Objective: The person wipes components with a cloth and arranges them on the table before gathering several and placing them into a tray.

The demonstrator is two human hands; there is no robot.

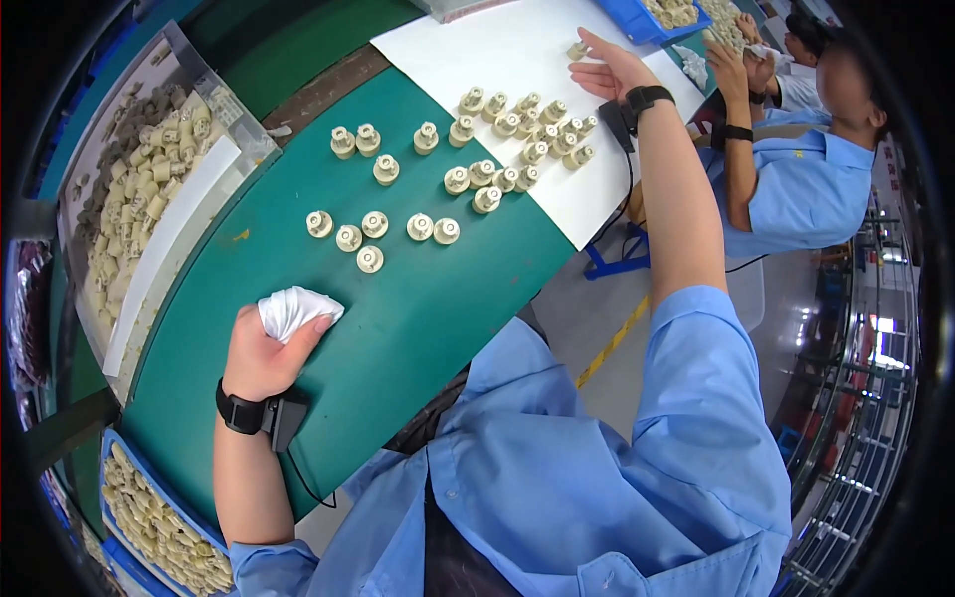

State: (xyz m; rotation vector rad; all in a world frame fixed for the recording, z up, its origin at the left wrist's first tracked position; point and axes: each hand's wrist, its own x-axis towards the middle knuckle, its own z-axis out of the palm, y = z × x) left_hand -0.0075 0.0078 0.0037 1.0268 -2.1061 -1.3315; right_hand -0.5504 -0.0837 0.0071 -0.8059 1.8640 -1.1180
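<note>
My left hand [261, 356] is closed around a crumpled white cloth [296, 310], low over the left part of the green mat. At the far side of the table, my right hand [615, 72] has its fingers stretched out, thumb apart, over a white sheet [438, 50]. Just beyond those fingertips stands a small cream part [576, 50]; it looks free of the hand. Several similar cream round parts with metal tops [487, 199] stand upright between my hands, some on the sheet and others on the green mat [298, 398].
On the left, a clear-walled bin [244, 149] holds cream and grey parts. A blue tray of cream pieces [159, 517] sits at lower left, another blue bin [637, 25] at the far edge. Beyond my right arm, a person in blue [796, 184] works at the table.
</note>
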